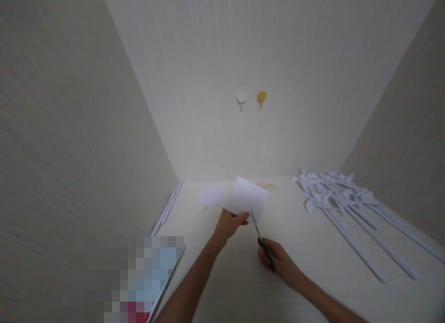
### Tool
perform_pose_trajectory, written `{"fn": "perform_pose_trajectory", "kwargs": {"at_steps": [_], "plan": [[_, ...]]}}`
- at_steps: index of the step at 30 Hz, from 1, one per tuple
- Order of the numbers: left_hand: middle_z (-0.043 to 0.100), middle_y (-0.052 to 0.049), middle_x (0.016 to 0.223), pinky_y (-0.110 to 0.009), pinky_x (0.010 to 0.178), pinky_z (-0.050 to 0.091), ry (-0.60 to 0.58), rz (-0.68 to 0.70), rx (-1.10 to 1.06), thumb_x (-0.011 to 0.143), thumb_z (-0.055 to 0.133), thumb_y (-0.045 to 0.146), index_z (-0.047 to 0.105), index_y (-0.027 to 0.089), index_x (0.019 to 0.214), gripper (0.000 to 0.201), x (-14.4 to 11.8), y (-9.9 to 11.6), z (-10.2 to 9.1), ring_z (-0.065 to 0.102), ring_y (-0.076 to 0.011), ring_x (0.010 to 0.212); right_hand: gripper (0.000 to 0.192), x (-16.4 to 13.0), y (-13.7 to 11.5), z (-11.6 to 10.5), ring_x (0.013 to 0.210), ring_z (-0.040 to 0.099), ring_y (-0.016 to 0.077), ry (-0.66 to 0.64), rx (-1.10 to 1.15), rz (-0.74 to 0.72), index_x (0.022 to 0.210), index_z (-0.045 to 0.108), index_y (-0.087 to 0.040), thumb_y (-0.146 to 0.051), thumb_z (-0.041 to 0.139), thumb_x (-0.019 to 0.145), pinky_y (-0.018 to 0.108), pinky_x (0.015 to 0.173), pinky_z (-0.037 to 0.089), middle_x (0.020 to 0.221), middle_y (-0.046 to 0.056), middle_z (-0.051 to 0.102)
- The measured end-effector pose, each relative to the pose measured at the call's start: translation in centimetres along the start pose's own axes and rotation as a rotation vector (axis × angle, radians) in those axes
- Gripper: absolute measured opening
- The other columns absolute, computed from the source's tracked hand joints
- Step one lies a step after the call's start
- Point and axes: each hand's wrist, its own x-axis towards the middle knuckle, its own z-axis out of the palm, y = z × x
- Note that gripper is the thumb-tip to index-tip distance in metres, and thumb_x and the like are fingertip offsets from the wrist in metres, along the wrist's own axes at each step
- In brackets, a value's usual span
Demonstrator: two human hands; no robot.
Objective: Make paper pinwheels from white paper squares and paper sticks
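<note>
Soft even light, slight blur, stretched edges.

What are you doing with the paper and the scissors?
A person sits at a pale table. The left hand holds up a white paper square by its lower edge. The right hand grips scissors, whose blades point at the bottom edge of that square. Another paper square lies flat further back. On the right lie finished white paper pinwheels on long sticks. Two round hooks are on the wall.
</note>
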Motion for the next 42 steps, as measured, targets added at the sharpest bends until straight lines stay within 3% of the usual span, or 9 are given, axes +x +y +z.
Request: {"fn": "perform_pose_trajectory", "kwargs": {"at_steps": [42], "plan": [[0.066, -0.006, 0.075, -0.024, 0.054, 0.052, 0.009, -0.012, -0.003, 0.059, 0.062, 0.015, 0.062, 0.010, 0.079, 0.021, -0.15, 0.01, 0.10, 0.059, -0.0137, 0.061, 0.034, 0.17, 0.17, 0.09, 0.043, 0.030, 0.0066, 0.013, 0.034, 0.072, 0.057, 0.035, -0.019, -0.047, 0.043, 0.074, 0.020, 0.040, 0.025, 0.049, -0.006, 0.032]]}}
